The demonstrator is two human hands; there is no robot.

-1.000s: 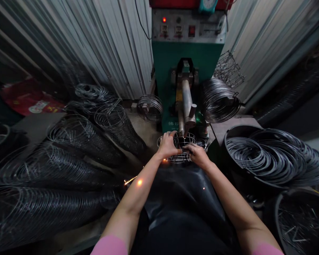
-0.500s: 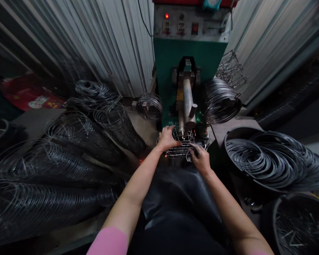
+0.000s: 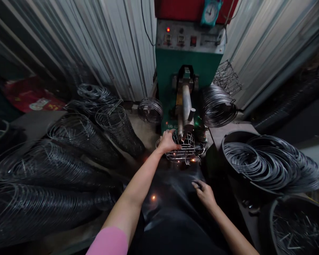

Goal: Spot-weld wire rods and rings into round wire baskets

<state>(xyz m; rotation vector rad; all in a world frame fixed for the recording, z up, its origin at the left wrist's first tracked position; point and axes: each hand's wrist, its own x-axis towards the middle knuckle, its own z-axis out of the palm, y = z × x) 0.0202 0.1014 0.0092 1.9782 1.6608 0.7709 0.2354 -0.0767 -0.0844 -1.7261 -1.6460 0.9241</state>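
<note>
A small round wire cage [image 3: 183, 150] sits under the grey electrode arm [image 3: 186, 102] of a green welding machine [image 3: 188, 63]. My left hand [image 3: 167, 142] grips the cage's left rim, fingers curled over the wires. Sparks glow at the cage's lower right edge. My right hand [image 3: 205, 193] is off the cage, low over the black apron [image 3: 172, 212] on my lap, with its fingers loosely bent and nothing seen in them.
Long stacks of finished wire cages [image 3: 50, 177] lie at the left. A black tub of wire rings [image 3: 266, 163] stands at the right, another tub [image 3: 297, 226] nearer. Ring bundles [image 3: 218, 106] hang beside the machine. Corrugated metal walls close in behind.
My right hand has let go of the cage and dropped back toward my lap. My left hand stays on the cage. New sparks show at the cage's lower right.
</note>
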